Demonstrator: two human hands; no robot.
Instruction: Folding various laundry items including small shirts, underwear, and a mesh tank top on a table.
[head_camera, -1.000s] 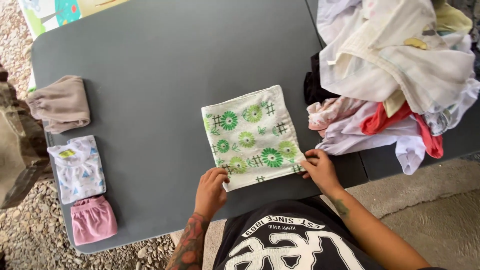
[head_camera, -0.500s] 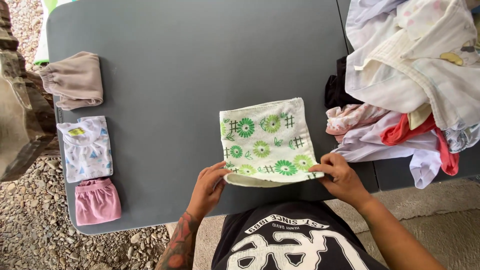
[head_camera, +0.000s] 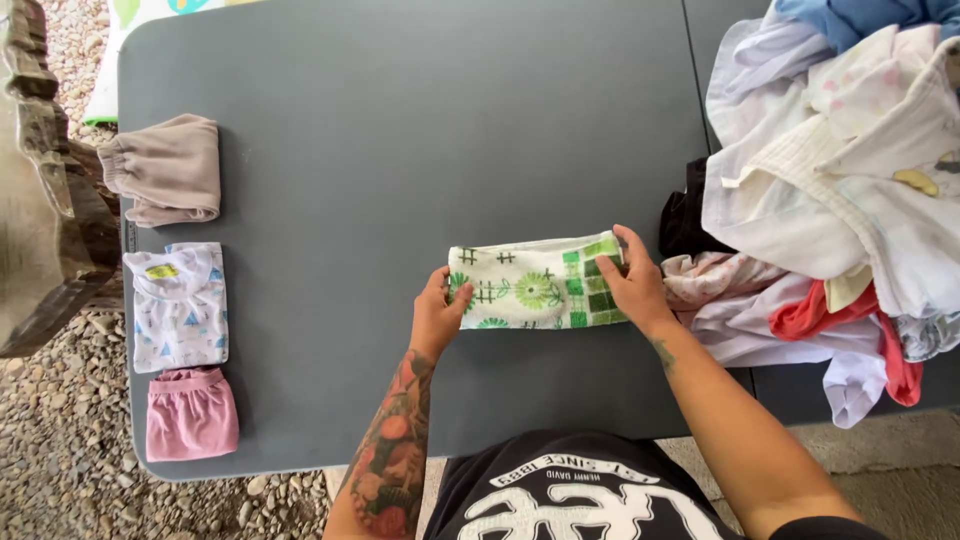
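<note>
Two hands pinch folded floral towel (head_camera: 535, 285) near table's (head_camera: 400, 120) front edge: left hand (head_camera: 437, 315) grips left end, right hand (head_camera: 632, 285) right end. Cloth looks soft, light, limp; best held at ends. Folded garments (head_camera: 178, 305) along left edge; laundry heap (head_camera: 840, 190) at right.

Outdoor home laundry spot; grey folding table (head_camera: 400, 120) on gravel ground (head_camera: 60, 470); heaped clothes (head_camera: 840, 200) right; folded garments (head_camera: 175, 300) left

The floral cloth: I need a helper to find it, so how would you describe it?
On the grey table, look near the front edge, left of the heaped laundry pile. The folded white cloth with green flowers lies between both hands, the only green-printed piece.
</note>
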